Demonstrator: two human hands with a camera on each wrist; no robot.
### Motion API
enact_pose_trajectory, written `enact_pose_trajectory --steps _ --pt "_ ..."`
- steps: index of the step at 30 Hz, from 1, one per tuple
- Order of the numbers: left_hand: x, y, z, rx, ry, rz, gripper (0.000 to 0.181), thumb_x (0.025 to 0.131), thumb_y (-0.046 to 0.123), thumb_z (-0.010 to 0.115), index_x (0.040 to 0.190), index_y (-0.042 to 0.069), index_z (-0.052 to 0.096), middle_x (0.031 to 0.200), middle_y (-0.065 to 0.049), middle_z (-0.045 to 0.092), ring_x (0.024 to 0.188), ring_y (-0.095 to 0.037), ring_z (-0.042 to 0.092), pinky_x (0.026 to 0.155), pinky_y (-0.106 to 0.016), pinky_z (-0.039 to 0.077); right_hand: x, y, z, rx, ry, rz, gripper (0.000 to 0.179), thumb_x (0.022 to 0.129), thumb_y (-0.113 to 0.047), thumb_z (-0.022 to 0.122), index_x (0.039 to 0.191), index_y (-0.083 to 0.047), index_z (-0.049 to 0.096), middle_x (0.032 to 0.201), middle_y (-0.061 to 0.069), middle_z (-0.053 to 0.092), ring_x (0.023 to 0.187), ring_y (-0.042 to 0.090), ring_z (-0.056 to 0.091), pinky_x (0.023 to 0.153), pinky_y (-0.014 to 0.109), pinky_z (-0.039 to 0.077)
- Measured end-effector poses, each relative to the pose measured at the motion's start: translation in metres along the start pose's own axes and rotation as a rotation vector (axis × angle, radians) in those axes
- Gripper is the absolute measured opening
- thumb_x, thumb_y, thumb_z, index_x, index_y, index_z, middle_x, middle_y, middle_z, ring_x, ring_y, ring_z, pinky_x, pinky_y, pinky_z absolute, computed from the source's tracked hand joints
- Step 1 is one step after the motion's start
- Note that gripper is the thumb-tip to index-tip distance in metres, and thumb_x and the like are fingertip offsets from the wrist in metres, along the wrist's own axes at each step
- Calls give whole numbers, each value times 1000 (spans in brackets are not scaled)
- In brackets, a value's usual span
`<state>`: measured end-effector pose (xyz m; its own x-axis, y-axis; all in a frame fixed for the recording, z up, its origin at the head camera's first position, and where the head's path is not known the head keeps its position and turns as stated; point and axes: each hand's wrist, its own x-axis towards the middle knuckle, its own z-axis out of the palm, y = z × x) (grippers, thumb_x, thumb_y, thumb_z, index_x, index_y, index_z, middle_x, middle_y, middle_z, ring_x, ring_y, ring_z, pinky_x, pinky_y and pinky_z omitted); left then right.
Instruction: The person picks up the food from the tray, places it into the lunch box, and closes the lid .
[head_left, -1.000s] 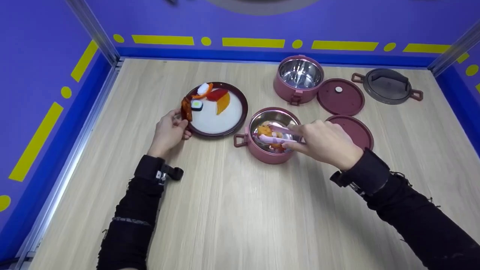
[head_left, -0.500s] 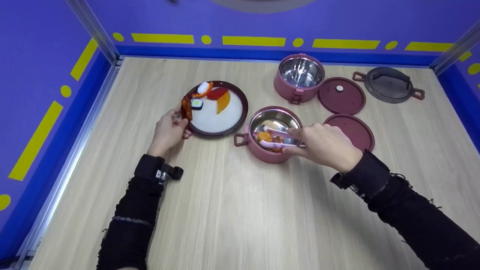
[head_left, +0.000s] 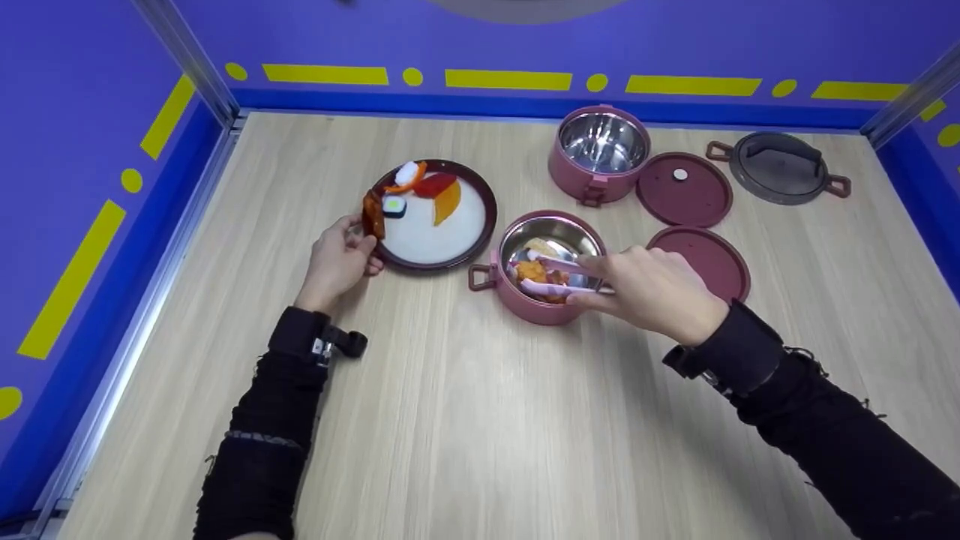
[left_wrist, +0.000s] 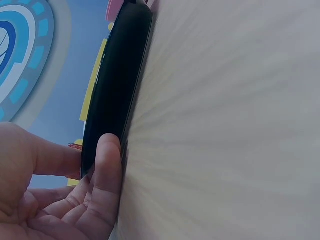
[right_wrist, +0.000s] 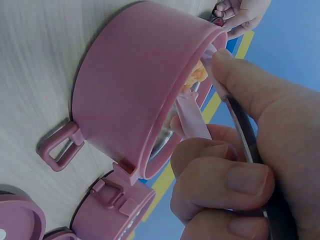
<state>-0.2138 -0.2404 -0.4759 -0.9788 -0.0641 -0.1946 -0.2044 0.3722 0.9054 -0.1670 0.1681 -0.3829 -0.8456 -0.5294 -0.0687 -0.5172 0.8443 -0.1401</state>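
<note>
one orange food piece point(head_left: 529, 272) sits left of my right hand point(head_left: 654, 291) in the near pot point(head_left: 536, 310), pretty much between the tips of the left-pointing tongs point(head_left: 556, 289) i'm pinching, while my left hand point(head_left: 337, 260) pinches the plate point(head_left: 442, 246).

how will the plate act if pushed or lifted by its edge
The plate looks rigid: its rim shows an even curve where the left hand grips it. Wide and low, it would probably slide rather than tip if pushed. Lifted one-sided, it may tilt, letting the orange wedge slip.
</note>
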Motion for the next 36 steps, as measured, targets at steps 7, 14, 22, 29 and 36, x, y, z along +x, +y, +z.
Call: enact_pose_trajectory --steps 7,14,22,29,36 --pt "1 1 1 -2 0 -6 53 105 11 53 156 3 37 97 -14 64 65 -9 68 67 -25 62 -2 1 -1 -19 5 4 53 92 -57 69 124 -16 75 69 2 63 55 16 48 43 29 29" --pt "1 0 0 6 1 -9 53 106 11 53 156 3 36 100 -14 64 65 -9 68 67 -25 62 -3 2 -1 -17 5 -3 53 92 -57 69 124 -14 75 81 7 73 54 17 49 43 29 30" --pt "0 0 0 15 6 4 52 106 10 51 155 2 36 99 -14 64 65 -8 69 67 -24 61 -5 2 -2 -14 9 -2 53 91 -59 69 124 -17 75 68 2 64 52 16 49 42 29 30" --pt "0 -1 -1 9 5 7 53 106 10 51 155 1 35 99 -14 64 65 -8 69 67 -24 62 -7 1 -1 -14 0 6 51 92 -60 68 122 -19 75 67 0 62 51 17 50 41 30 31" --pt "0 0 0 0 4 -2 54 106 10 52 156 1 35 100 -13 63 64 -8 68 67 -24 62 -8 1 -2 -11 -15 22 54 91 -60 68 124 -18 74 71 2 66 53 17 51 42 31 33"
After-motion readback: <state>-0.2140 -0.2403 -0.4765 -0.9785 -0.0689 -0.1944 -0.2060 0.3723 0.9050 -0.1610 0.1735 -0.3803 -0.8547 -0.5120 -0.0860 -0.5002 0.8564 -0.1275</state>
